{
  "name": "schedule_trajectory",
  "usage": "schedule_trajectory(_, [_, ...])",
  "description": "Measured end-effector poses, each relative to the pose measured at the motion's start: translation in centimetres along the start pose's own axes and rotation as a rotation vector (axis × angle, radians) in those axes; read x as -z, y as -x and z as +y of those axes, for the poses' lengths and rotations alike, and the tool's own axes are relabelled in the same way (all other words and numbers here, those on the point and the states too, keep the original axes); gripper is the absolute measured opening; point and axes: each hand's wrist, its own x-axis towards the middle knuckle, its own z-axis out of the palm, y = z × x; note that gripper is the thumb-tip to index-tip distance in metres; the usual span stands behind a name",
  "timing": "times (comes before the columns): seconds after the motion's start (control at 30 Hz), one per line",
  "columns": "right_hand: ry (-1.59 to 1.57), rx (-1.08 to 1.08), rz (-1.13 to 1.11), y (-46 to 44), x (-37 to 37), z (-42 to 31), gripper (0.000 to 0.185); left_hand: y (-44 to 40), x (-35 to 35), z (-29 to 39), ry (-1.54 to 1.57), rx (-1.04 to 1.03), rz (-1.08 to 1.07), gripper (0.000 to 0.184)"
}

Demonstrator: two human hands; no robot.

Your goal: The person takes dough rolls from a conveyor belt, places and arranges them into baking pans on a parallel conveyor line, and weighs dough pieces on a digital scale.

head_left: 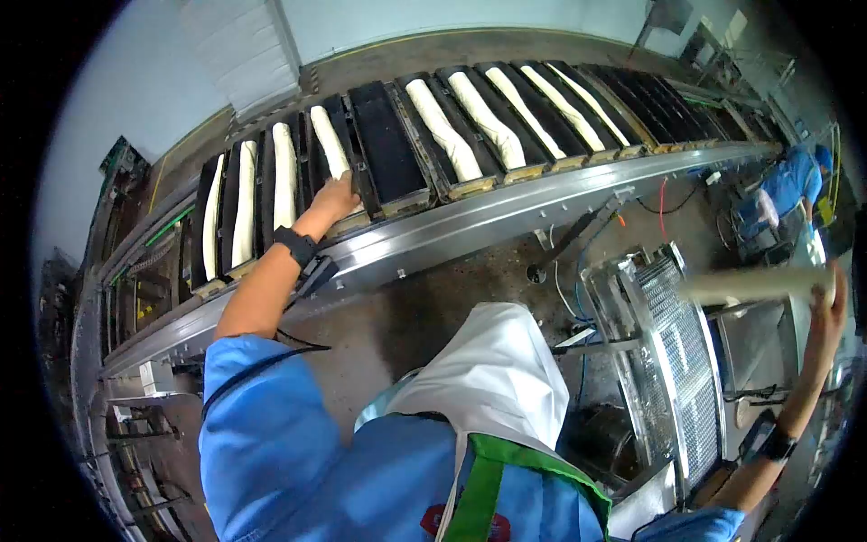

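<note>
My left hand [336,196] is at the near end of a long pale dough roll [327,135] that lies in a dark baking pan on the conveyor. Its fingers are curled onto that end, partly hidden by the back of the hand. Out to the right, my right hand [829,303] is closed round one end of another dough roll [759,285], held sideways in the air and blurred by motion. That roll is above a curved mesh belt [673,334].
A conveyor with a metal side rail [479,206] curves across the front. Several dark pans hold dough rolls [442,131]; a black pan [384,140] shows its bare surface. A co-worker in blue [790,185] is at the far right. Cables hang under the rail.
</note>
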Motion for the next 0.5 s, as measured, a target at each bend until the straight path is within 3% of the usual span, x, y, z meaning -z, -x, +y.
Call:
schedule_trajectory(0.1, [-0.082, 0.352, -0.061, -4.8, -7.2, -6.1, 0.044, 0.4, 0.3, -0.3, 0.272, 0.098, 0.012, 0.047])
schedule_trajectory(0.13, [-0.146, 0.406, -0.117, -5.7, -10.0, -8.2, 0.041, 1.3, 1.3, 0.8, 0.580, 0.275, -0.062, 0.045])
schedule_trajectory(0.17, [-0.213, 0.460, -0.170, -6.0, -13.0, -10.7, 0.039, 1.3, 1.2, 0.9, 0.579, 0.290, -0.051, 0.045])
schedule_trajectory(0.2, [-0.185, 0.521, -0.221, -5.0, -16.3, -14.6, 0.040, 1.3, 0.8, 0.8, 0.780, 0.404, -0.018, 0.045])
schedule_trajectory(0.23, [-0.145, 0.807, -0.213, -5.2, -19.6, -16.5, 0.042, 1.2, 0.7, 0.9, 0.982, 0.513, 0.025, 0.045])
schedule_trajectory(0.27, [-0.052, 0.956, -0.210, -4.2, -22.6, -19.3, 0.043, 1.3, 0.9, 0.9, 1.152, 0.524, -0.012, 0.045])
schedule_trajectory(0.3, [-0.194, 0.929, -0.340, -3.1, -26.6, -20.6, 0.040, 0.8, 0.5, 0.7, 1.150, 0.533, -0.004, 0.045])
schedule_trajectory(0.37, [-0.198, 1.239, -0.330, -0.3, -36.5, -23.0, 0.035, 0.3, -1.1, -1.9, 1.156, 0.564, -0.017, 0.046])
schedule_trajectory(0.43, [-0.103, 1.245, -0.288, 3.2, -43.1, -22.9, 0.033, -0.7, -1.8, -3.5, 1.052, 0.496, -0.010, 0.047])
schedule_trajectory(0.5, [-0.130, 1.198, -0.445, 5.0, -44.0, -21.6, 0.035, -0.1, -0.3, -1.6, 0.751, 0.426, 0.076, 0.052])
